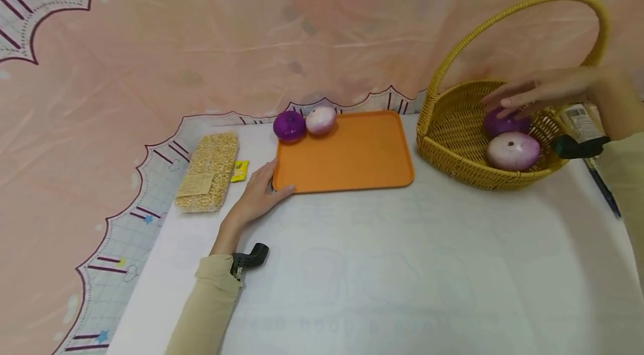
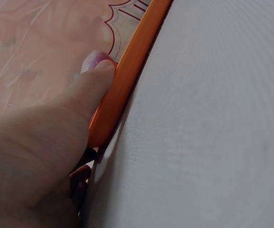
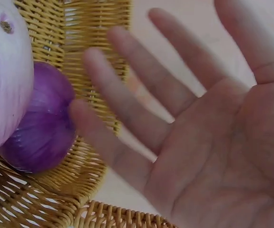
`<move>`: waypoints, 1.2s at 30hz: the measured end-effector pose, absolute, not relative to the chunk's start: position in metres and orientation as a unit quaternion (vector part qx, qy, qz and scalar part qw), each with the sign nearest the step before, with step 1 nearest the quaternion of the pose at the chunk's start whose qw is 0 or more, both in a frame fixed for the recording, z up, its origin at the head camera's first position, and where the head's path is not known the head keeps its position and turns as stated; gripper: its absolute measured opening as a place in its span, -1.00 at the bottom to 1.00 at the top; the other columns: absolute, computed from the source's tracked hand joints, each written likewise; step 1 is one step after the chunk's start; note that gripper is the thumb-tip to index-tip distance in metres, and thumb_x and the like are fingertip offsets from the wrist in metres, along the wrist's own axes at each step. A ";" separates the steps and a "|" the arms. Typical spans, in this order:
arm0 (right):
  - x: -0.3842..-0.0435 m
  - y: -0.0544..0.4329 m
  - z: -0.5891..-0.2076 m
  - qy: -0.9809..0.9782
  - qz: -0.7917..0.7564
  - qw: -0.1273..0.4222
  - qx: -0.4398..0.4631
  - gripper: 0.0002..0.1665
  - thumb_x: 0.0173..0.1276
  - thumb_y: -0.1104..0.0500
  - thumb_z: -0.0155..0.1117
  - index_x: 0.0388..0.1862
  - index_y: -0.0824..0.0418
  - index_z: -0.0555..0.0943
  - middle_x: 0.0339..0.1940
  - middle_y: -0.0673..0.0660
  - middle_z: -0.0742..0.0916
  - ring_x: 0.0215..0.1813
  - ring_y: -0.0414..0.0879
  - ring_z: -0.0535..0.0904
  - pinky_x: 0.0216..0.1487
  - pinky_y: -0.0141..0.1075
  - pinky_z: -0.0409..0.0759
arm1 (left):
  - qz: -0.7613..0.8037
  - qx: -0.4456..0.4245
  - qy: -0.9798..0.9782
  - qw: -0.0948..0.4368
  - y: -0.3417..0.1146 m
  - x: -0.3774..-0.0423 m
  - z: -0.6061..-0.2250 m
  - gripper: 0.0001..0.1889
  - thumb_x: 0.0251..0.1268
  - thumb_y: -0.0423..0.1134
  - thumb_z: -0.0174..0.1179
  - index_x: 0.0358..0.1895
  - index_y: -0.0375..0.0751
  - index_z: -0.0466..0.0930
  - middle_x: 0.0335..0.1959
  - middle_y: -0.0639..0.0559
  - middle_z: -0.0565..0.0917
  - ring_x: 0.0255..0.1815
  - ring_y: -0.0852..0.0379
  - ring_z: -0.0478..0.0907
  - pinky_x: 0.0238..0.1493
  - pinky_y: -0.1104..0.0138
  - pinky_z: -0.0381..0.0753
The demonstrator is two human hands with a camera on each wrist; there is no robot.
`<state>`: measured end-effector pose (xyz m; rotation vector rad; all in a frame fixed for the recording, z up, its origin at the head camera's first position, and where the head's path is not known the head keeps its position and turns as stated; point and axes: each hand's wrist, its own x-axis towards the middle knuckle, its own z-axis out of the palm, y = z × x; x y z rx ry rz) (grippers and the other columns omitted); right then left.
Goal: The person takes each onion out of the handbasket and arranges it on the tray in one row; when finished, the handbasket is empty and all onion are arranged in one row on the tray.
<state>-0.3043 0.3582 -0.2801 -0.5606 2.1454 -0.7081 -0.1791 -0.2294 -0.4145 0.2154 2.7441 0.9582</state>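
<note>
My left hand [image 1: 257,193] holds the near left corner of an orange tray [image 1: 352,156], its thumb at the front rim in the left wrist view. On the tray's far left corner sit a dark purple onion [image 1: 289,126] and a paler onion [image 1: 321,121]. My right hand [image 1: 545,88] is over a yellow wicker basket [image 1: 453,160], fingers spread and palm bare in the right wrist view. Inside the basket lie another purple onion [image 3: 49,118], close to the fingertips, and a large pale onion [image 1: 513,151] in front of it.
A bag of corn kernels [image 1: 213,167] and a small yellow packet [image 1: 240,171] lie left of the tray. The basket's tall handle [image 1: 523,5] arches behind the right hand. Right of the basket are a labelled clear package [image 1: 583,122] and a dark pen-like object [image 1: 604,187].
</note>
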 end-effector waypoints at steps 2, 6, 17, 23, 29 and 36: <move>-0.306 0.360 -0.280 0.838 -0.279 0.417 -0.215 -0.38 0.60 0.07 -0.16 0.52 0.31 0.13 0.50 0.19 0.37 0.18 -0.47 0.53 0.12 -0.51 0.56 | 0.327 0.074 0.936 0.112 -0.229 -0.179 -0.414 -0.03 0.29 0.26 0.12 0.58 -0.07 -0.19 0.60 -0.13 -0.05 0.62 -0.10 -0.18 0.58 -0.07 -0.09; -0.305 0.361 -0.283 0.817 -0.278 0.457 -0.215 -0.38 0.61 0.09 -0.16 0.53 0.31 0.10 0.49 0.32 0.34 0.20 -0.49 0.51 0.14 -0.50 0.55 | 0.324 0.076 0.936 0.112 -0.228 -0.180 -0.413 -0.03 0.30 0.25 0.12 0.58 -0.08 -0.19 0.60 -0.13 -0.05 0.62 -0.11 -0.17 0.58 -0.07 -0.09; -0.292 0.360 -0.305 0.821 -0.304 0.426 -0.229 -0.45 0.59 0.13 -0.13 0.48 0.28 0.26 0.32 -0.24 0.55 0.24 -0.53 0.46 0.11 -0.58 0.49 | 0.323 0.073 0.937 0.111 -0.229 -0.180 -0.413 -0.02 0.29 0.25 0.13 0.58 -0.09 -0.19 0.60 -0.15 -0.06 0.62 -0.12 -0.18 0.58 -0.07 -0.09; -0.291 0.361 -0.311 0.801 -0.322 0.449 -0.230 -0.47 0.59 0.16 -0.13 0.46 0.31 0.28 0.30 -0.35 0.52 0.25 -0.58 0.40 0.14 -0.57 0.48 | 0.318 0.075 0.939 0.103 -0.229 -0.179 -0.413 -0.04 0.31 0.22 0.13 0.58 -0.11 -0.19 0.60 -0.16 -0.05 0.62 -0.13 -0.18 0.58 -0.07 -0.11; -0.291 0.364 -0.315 0.769 -0.330 0.506 -0.209 -0.47 0.61 0.13 -0.18 0.48 0.23 0.26 0.27 -0.49 0.45 0.24 -0.58 0.38 0.17 -0.45 0.54 | 0.316 0.078 0.940 0.099 -0.230 -0.180 -0.415 -0.04 0.32 0.20 0.13 0.58 -0.12 -0.19 0.59 -0.19 -0.04 0.61 -0.16 -0.17 0.58 -0.09 -0.11; -0.296 0.357 -0.321 0.733 -0.314 0.558 -0.228 -0.46 0.58 0.18 -0.13 0.49 0.25 0.24 0.31 -0.32 0.50 0.24 -0.46 0.41 0.20 -0.40 0.54 | 0.315 0.078 0.940 0.105 -0.230 -0.180 -0.416 -0.04 0.31 0.22 0.13 0.58 -0.11 -0.19 0.60 -0.16 -0.04 0.61 -0.14 -0.18 0.58 -0.08 -0.10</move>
